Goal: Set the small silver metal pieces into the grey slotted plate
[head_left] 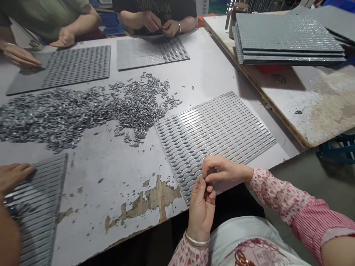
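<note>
Near the front edge of the table, my left hand (202, 212) is palm up with its fingers curled round small dark pieces, mostly hidden. My right hand (223, 169) meets it from the right, thumb and forefinger pinched on a small grey oval piece that barely shows between the fingertips. Both hands are over the near corner of a grey ridged board (219, 118). Oval pieces (177, 147) sit in rows along its left side; the rest of its grooves show bare, shiny strips. A big heap of loose grey oval pieces (138, 107) lies beyond, to the left.
Across the table, two people work at a grey board (80, 64) and another board (152, 53). A co-worker's hand (16, 175) rests on a ridged board (51, 192) at left. Stacked boards (288, 35) stand on the right-hand table beside a brown-lidded jug (235, 18). The tabletop's front is peeling.
</note>
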`<move>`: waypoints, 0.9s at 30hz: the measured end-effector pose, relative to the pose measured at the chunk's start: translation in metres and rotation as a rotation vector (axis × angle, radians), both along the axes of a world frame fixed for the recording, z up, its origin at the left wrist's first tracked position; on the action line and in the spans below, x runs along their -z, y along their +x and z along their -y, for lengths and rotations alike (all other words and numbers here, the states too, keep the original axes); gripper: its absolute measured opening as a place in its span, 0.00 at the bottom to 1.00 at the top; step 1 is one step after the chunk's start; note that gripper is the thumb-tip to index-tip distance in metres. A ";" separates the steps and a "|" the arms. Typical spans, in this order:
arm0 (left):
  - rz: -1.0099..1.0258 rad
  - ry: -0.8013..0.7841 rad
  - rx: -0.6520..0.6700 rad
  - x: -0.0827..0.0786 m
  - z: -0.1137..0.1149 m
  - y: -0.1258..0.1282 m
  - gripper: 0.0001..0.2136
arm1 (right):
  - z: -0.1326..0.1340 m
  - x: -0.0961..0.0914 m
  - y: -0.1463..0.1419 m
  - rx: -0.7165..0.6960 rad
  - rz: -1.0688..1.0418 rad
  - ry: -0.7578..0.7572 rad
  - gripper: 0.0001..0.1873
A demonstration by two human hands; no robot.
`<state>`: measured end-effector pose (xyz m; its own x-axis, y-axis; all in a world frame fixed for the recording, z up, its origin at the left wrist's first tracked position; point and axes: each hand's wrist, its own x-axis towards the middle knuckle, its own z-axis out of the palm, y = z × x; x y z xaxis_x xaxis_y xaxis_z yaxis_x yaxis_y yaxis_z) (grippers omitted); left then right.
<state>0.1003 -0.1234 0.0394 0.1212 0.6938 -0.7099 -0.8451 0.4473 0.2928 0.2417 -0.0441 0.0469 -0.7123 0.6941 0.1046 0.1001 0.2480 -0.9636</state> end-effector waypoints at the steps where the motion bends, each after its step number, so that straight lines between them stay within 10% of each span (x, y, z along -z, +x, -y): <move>1: 0.013 0.002 0.005 -0.002 0.000 0.000 0.06 | -0.001 0.002 -0.001 0.023 -0.011 -0.056 0.12; 4: 0.041 -0.005 0.035 -0.009 0.000 -0.003 0.10 | -0.016 0.009 0.001 0.161 -0.037 -0.156 0.10; 8: 0.020 -0.022 0.053 -0.012 0.003 -0.008 0.08 | -0.050 0.021 0.004 0.374 0.229 0.188 0.05; 19: 0.022 0.005 0.054 0.004 0.008 -0.005 0.07 | -0.073 0.042 -0.012 0.348 0.612 0.472 0.03; 27: -0.030 -0.069 -0.033 0.003 0.005 -0.004 0.10 | -0.037 0.015 0.000 0.145 0.206 0.125 0.05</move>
<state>0.0964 -0.1282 0.0367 0.0773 0.6460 -0.7594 -0.8510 0.4396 0.2873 0.2413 -0.0074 0.0322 -0.6218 0.7810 0.0588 0.3340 0.3324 -0.8820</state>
